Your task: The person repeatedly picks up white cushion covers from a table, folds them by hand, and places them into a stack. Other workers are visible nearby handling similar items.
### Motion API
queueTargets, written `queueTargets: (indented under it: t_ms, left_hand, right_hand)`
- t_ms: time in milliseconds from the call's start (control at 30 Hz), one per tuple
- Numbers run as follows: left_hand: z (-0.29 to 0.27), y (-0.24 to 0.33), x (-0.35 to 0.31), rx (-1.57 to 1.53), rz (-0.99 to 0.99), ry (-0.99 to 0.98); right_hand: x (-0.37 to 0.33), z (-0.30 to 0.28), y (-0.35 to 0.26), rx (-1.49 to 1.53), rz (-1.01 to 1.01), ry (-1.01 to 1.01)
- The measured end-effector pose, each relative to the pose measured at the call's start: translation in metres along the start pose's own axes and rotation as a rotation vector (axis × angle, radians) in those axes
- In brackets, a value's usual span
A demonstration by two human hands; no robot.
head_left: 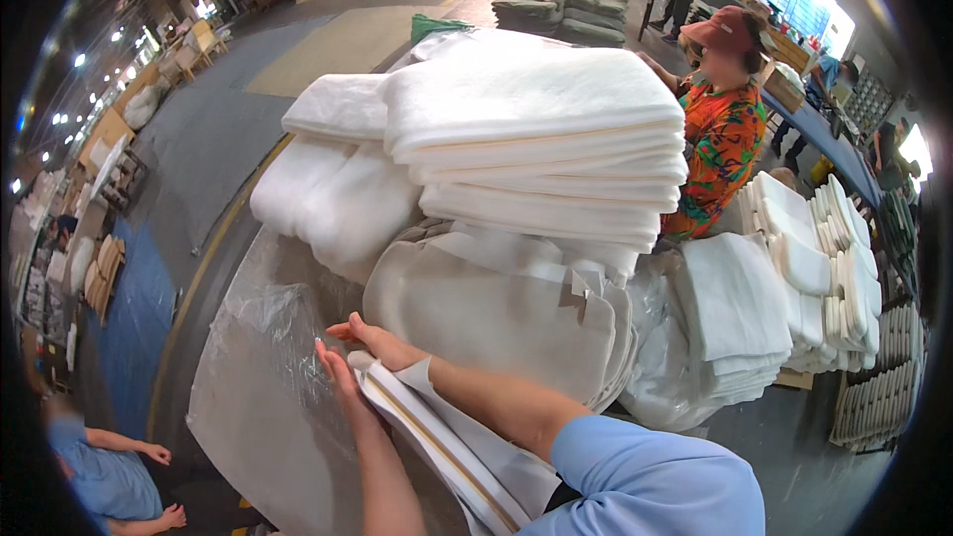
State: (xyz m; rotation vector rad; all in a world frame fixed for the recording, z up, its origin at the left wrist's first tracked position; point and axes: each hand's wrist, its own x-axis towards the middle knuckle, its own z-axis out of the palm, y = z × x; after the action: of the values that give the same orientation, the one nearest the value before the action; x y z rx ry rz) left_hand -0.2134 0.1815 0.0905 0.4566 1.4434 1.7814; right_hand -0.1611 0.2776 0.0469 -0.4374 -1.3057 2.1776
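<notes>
A layered cushion pad (447,436), white with a tan strip along its edge and grey fabric on its side, stands on edge between my forearms. My left hand (340,375) lies along the left side of its far end, fingers stretched out. My right hand (385,341) reaches across that end from the other side, its fingers also straight and apart. The palms flank the pad without fingers wrapping round it. Its near end runs toward my body. Just beyond my right forearm lies a stack of flat grey-beige cushion covers (476,323) with rounded corners.
A tall stack of folded white padding (536,129) rises behind the covers. Clear plastic sheeting (288,337) lies at the left. More white pads (730,288) stand at the right. A person in an orange patterned top (725,149) is behind them; another person's blue sleeve (109,471) shows lower left.
</notes>
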Motion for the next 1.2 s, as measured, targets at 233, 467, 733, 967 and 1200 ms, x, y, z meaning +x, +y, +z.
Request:
queueTargets:
  t_ms: [233,467,733,967,1200]
  left_hand:
    - [-0.005,0.028,-0.024,0.133,0.189,-0.109]
    - [-0.001,0.060,-0.054,0.186,0.257,-0.092]
    - [-0.003,0.077,-0.084,0.241,0.352,-0.079]
    - [0.029,0.083,-0.099,0.158,0.313,-0.135]
    - [0.010,0.108,-0.105,0.244,0.409,0.068]
  right_hand:
    - [-0.003,0.007,-0.011,0.447,0.214,0.000]
    - [-0.015,0.006,0.001,-0.126,0.214,-0.121]
    - [-0.061,0.034,0.006,0.161,0.389,-0.053]
    - [-0.114,0.011,0.044,0.622,0.448,-0.059]
    - [-0.233,0.038,0.078,0.570,0.661,-0.077]
